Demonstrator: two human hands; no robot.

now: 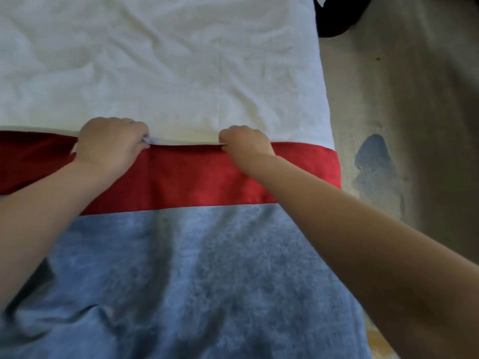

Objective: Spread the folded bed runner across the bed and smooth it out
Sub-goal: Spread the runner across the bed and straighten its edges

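head view: the bed runner (pixel 181 174) is lying across the near part of the bed (pixel 181 60). its red band is running side to side and reaching the bed's right edge, with a blue section adjoining it on the near side. the left grip (pixel 111 142), a bare hand, is curling its fingers over the far edge of the red band and pinching it. the right grip (pixel 246 143) is pinching the same edge further right. the floor (pixel 414 99) is showing beside the bed.
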